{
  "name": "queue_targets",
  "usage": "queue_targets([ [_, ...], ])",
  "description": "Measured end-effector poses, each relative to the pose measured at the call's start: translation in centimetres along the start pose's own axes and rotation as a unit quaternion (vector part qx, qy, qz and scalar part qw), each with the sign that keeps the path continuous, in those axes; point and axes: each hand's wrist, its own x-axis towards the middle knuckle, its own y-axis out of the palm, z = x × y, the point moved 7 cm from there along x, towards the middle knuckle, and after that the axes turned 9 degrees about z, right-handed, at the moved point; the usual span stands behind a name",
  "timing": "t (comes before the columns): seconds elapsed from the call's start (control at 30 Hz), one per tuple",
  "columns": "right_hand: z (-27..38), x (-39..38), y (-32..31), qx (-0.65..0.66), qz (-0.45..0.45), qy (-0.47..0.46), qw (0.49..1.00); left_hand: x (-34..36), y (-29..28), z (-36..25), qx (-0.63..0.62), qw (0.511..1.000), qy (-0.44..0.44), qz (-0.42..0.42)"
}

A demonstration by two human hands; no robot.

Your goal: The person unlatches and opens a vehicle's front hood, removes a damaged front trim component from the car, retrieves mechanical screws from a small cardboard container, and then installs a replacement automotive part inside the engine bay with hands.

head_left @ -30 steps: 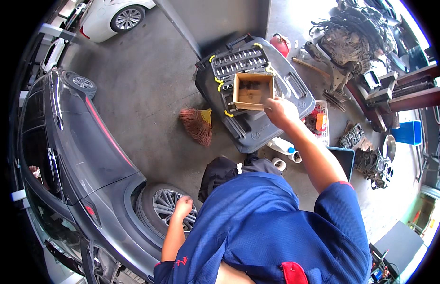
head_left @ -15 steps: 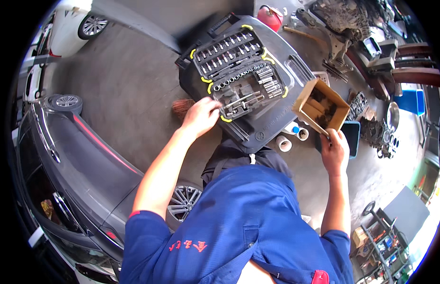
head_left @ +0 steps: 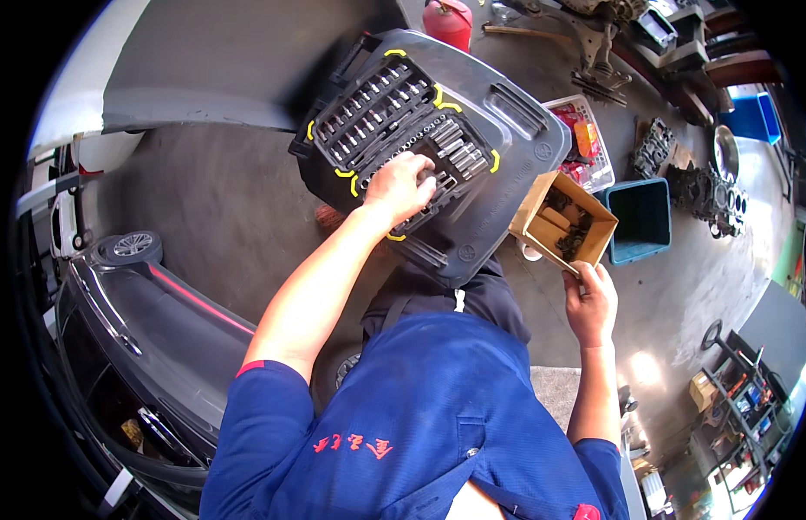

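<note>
My right hand (head_left: pixel 591 303) is closed on the near edge of an open cardboard box (head_left: pixel 533 227). Small brown parts and dark metal pieces, too jumbled to name, lie inside it. My left hand (head_left: pixel 401 187) reaches over the lower half of an open socket set case (head_left: pixel 361 159), its fingers curled together among the tools. Whatever those fingertips hold, if anything, is hidden. Rows of bit sockets (head_left: pixel 368 111) fill the case's far half, and long chrome sockets (head_left: pixel 466 159) stand beside my left fingers. The case rests on a large black plastic lid (head_left: pixel 507 165).
A teal bin (head_left: pixel 639 222) and a white basket of red and orange pieces (head_left: pixel 604 165) stand right of the lid. Beyond it is a red fire extinguisher (head_left: pixel 447 24). Engine parts (head_left: pixel 711 195) lie farther right. A grey car (head_left: pixel 152 347) occupies the left side.
My left hand has moved right and up, from the case's near left edge onto its tools. The cardboard box, still in my right hand, sits slightly lower and farther left in view.
</note>
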Motion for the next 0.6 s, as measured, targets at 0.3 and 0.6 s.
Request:
queue_targets([
  [0.3,-0.1,0.8,1.0,0.023,0.010,0.012,1.000,1.9,-0.9,-1.0,0.058,0.998,0.035,-0.009],
  [0.6,1.1,1.9,0.9,0.008,0.029,-0.015,0.999,2.8,-0.6,-1.7,0.126,0.991,-0.020,-0.029],
])
